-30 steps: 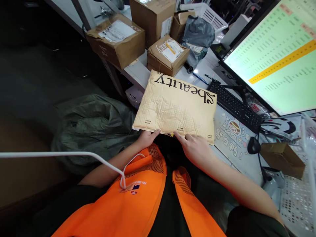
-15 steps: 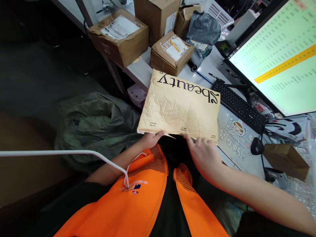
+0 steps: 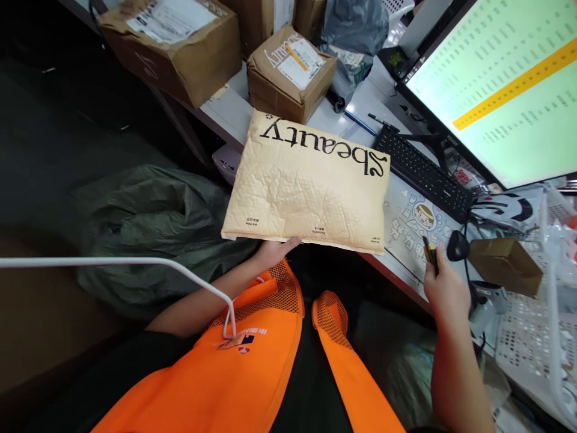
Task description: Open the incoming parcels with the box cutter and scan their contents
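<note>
My left hand (image 3: 271, 254) grips the near edge of a tan padded mailer (image 3: 311, 186), its thumb on top and its fingers mostly hidden beneath. The mailer is held in front of me at the desk's edge, with large black "Sbeauty" lettering upside down to me. Off to the right, my right hand (image 3: 447, 288) is closed around a slim black-and-yellow utility knife (image 3: 430, 254), whose tip points away from me over the printed desk mat (image 3: 408, 231). That hand is apart from the mailer and close to the black mouse (image 3: 458, 245).
Cardboard boxes (image 3: 291, 72) and a grey plastic bag (image 3: 356, 30) stand along the desk's far side. A monitor (image 3: 505, 90) and keyboard (image 3: 424, 171) are to the right, beside a small brown box (image 3: 505, 264). A white cable (image 3: 135, 262) crosses at left, above a dark green sack (image 3: 148, 234).
My right hand has left the mailer's near edge and moved right, and now shows the utility knife in its grip. The left hand keeps hold of the mailer; the view has shifted slightly.
</note>
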{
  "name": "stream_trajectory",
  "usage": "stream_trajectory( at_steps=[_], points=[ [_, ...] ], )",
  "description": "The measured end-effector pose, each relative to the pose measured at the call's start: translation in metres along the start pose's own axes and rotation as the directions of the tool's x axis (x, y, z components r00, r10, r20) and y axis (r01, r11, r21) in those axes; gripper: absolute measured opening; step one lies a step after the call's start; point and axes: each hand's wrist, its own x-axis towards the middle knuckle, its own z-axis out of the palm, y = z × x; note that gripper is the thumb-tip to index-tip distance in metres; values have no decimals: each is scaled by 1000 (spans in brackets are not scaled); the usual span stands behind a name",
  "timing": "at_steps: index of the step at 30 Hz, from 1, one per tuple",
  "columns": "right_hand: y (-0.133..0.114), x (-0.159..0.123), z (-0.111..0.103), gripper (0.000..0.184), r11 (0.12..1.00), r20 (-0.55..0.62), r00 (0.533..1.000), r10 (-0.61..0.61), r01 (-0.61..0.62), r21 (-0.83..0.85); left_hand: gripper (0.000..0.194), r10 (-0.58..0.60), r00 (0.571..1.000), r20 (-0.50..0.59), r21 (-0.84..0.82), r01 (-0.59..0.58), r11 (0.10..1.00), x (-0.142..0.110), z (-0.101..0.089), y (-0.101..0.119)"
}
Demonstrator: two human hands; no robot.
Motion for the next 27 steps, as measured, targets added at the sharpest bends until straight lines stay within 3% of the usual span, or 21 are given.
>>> stream_trajectory(
  at_steps=[3,5,6,7,9,11,13,17,21,23,27],
  points=[
    [-12,16,11,65,998,-121,993,-1,9,69,68,-54,998,34,-55,56,997,-3,17,3],
    [-44,14,4,59,968,-275,952,-137,187,167,67,-63,998,10,-71,63,995,-3,28,3],
    [-67,10,-3,54,924,-341,909,-240,322,209,66,-61,998,-7,-71,60,996,-3,32,3],
    [-92,5,-11,48,848,-380,849,-368,474,238,65,-53,998,-20,-67,52,996,-3,36,4],
    [-145,-1,-28,41,658,-377,682,-626,722,213,63,-5,1000,-30,-59,3,998,-1,38,6],
    [-189,0,-42,36,509,-317,526,-789,849,142,68,79,997,-20,-42,-79,996,1,36,9],
    [-217,6,-52,31,432,-243,438,-866,898,79,75,147,989,26,1,-147,989,3,29,13],
    [-231,14,-57,26,335,-183,321,-929,941,-48,71,187,972,140,167,-210,963,3,11,27],
    [-226,8,-56,32,207,-172,182,-968,968,-140,48,204,946,251,385,-291,876,-1,-1,48],
    [-226,7,-59,34,185,-157,165,-974,975,-126,38,232,928,292,456,-348,819,0,-4,60],
    [-229,12,-71,29,190,-119,185,-976,981,-28,34,285,907,310,472,-406,783,3,-1,73]
  ],
)
